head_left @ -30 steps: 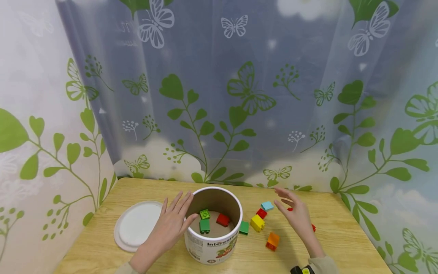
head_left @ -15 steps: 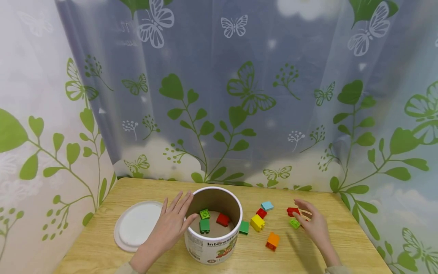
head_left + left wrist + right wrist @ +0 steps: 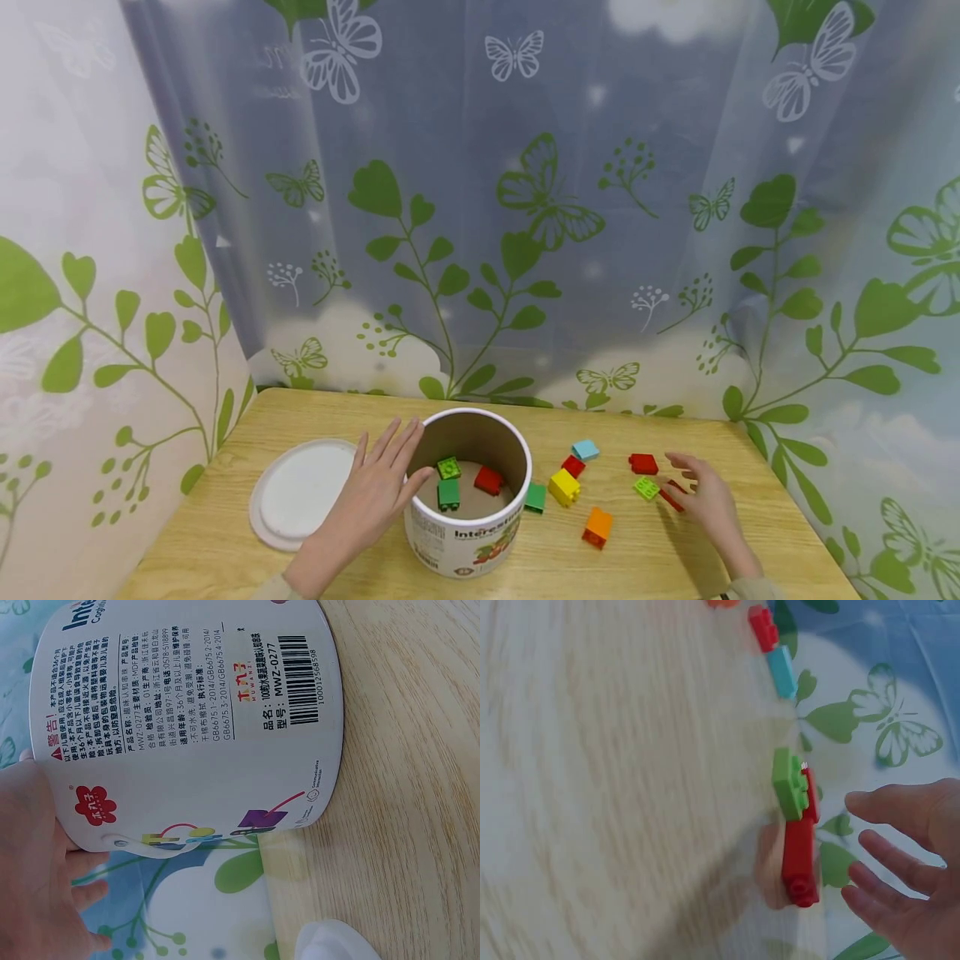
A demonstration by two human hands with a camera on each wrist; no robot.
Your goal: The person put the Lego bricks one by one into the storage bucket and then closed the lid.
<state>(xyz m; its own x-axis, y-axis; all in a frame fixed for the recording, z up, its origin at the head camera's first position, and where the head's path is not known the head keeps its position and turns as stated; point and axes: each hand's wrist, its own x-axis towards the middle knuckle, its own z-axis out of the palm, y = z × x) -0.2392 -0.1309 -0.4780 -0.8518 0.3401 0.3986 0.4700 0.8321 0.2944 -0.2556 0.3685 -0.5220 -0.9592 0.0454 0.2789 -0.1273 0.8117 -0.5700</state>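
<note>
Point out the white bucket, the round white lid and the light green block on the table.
White bucket (image 3: 463,552), head view: outer front wall, below the rim.
Round white lid (image 3: 302,493), head view: middle of its upward face.
Light green block (image 3: 786,784), right wrist view: smooth side, beside the studs.

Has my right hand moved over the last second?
Yes. In the head view, the right hand has shifted rightward and lower in the picture, farther from the unmoved white bucket, and is now beside the rightmost red brick.
</note>
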